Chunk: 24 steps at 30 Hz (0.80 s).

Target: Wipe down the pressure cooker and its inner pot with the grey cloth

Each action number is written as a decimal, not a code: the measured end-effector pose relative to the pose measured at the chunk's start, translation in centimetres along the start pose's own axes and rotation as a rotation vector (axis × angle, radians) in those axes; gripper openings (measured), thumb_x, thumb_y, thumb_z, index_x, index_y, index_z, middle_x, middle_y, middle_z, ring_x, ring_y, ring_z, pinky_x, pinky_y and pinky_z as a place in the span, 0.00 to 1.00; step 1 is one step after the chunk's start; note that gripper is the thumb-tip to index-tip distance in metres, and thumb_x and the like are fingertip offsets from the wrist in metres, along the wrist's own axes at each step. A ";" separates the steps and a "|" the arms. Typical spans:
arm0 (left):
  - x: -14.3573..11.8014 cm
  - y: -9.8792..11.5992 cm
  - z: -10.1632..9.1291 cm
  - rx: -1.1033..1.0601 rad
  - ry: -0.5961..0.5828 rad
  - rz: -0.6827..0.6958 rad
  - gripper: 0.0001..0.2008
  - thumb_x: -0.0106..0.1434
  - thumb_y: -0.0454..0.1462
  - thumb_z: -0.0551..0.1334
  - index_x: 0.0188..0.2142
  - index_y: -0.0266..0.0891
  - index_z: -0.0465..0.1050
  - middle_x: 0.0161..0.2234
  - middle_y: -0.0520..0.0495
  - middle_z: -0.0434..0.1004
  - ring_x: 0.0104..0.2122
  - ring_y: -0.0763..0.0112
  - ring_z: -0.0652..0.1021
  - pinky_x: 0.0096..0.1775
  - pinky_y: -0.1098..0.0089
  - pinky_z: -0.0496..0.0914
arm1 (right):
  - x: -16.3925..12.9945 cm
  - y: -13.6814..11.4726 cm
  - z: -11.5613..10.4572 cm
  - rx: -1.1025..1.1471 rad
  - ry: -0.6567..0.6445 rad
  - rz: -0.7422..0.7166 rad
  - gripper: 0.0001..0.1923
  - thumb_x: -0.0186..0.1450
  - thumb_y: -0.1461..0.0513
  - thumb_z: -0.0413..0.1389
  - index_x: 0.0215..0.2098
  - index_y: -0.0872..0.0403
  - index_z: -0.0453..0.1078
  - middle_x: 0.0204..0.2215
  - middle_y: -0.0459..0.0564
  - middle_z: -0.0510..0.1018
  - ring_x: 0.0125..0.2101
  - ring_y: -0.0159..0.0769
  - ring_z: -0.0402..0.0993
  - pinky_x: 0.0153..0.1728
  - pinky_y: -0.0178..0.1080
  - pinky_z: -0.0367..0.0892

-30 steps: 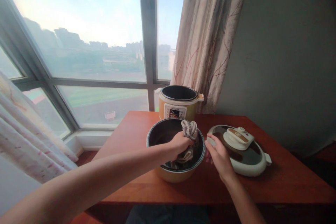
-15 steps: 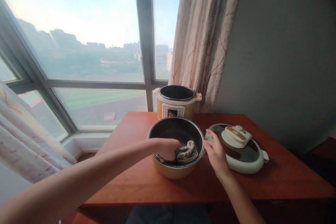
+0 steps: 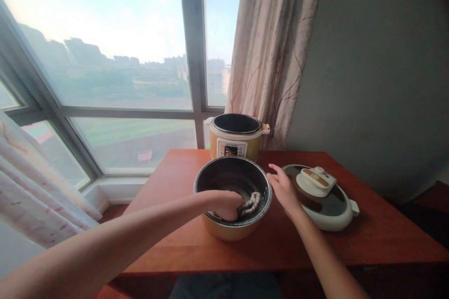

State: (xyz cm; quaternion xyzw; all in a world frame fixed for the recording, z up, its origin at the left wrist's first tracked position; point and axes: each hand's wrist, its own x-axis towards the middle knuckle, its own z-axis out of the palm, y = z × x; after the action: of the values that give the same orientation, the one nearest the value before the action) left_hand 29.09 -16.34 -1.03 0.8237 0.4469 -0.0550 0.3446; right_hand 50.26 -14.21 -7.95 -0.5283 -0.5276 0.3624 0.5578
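From the head view, the inner pot (image 3: 232, 196) stands mid-bench (image 3: 368, 238). Inside it, the left hand (image 3: 224, 204) has its fingers clenched on a grey cloth (image 3: 251, 203). The right hand (image 3: 282, 189) rests fingers released against the pot's right rim, beside the lid (image 3: 324, 198). The cooker base (image 3: 235, 136) stands behind the pot.

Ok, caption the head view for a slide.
Left hand presses a cloth inside the pot; right hand steadies its rim.

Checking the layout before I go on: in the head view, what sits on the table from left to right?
Left hand gripping the cloth inside the inner pot → right hand at the pot's rim → cooker lid. The cooker base stands behind the pot.
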 end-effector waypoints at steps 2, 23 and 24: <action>0.2 0.1 0.2 0.078 0.005 -0.034 0.08 0.40 0.26 0.61 0.19 0.41 0.70 0.17 0.51 0.66 0.24 0.64 0.70 0.33 0.64 0.69 | -0.8 -0.2 -0.4 0.026 -0.011 0.022 0.34 0.60 0.48 0.58 0.59 0.56 0.66 0.25 0.46 0.79 0.29 0.43 0.75 0.34 0.42 0.68; 3.2 2.3 2.3 -0.626 0.320 0.011 0.21 0.50 0.27 0.61 0.46 0.35 0.77 0.37 0.44 0.82 0.37 0.61 0.80 0.38 0.68 0.74 | -10.5 -3.7 2.2 0.216 -0.086 0.214 0.53 0.62 0.43 0.57 0.72 0.62 0.40 0.19 0.43 0.74 0.18 0.38 0.71 0.18 0.36 0.65; 3.1 1.8 2.2 -0.555 0.275 0.039 0.22 0.50 0.27 0.62 0.46 0.35 0.77 0.37 0.45 0.82 0.38 0.61 0.80 0.38 0.68 0.74 | -10.1 -3.6 2.0 0.218 -0.089 0.212 0.52 0.62 0.44 0.57 0.72 0.62 0.41 0.18 0.43 0.74 0.18 0.38 0.71 0.18 0.36 0.64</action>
State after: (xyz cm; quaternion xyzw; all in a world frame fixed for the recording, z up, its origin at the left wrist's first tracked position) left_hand 32.84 -16.19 -2.98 0.7063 0.4714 0.1877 0.4936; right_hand 45.93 -24.20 -6.77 -0.5008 -0.4505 0.4976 0.5465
